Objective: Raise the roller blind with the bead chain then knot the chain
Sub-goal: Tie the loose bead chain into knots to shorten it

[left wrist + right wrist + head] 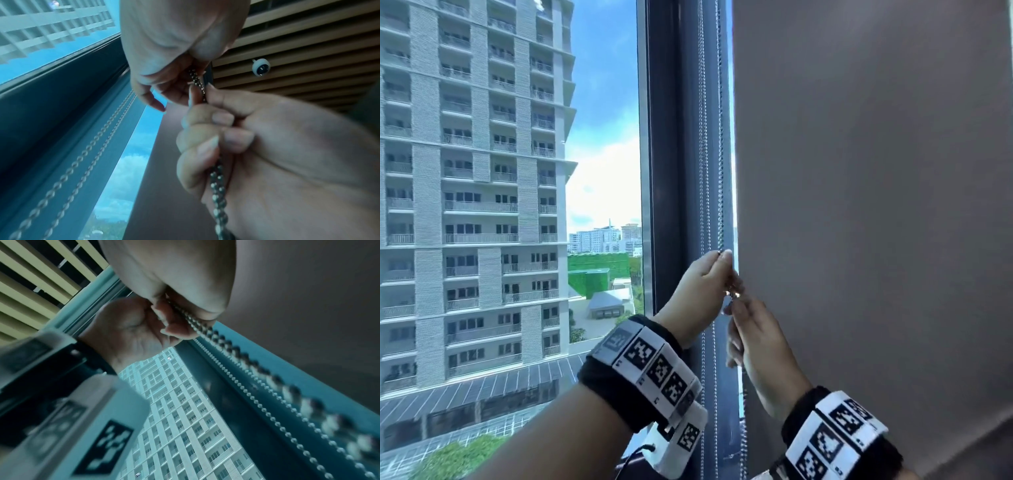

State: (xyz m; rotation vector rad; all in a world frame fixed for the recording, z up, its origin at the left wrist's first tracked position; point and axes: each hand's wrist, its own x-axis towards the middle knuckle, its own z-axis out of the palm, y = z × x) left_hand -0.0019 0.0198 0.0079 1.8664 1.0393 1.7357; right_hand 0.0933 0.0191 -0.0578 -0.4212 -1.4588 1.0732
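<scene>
Steel beads of the roller blind's doubled bead chain [719,178] are pinched by the lower right hand [758,346] and the left hand [702,284] just above. Keep both strands taut (beads slip) while pulling; the grey fabric blind [859,171] hangs right, beyond.

High-rise room: tower block [476,192] beyond the window, slatted ceiling [298,48].
</scene>
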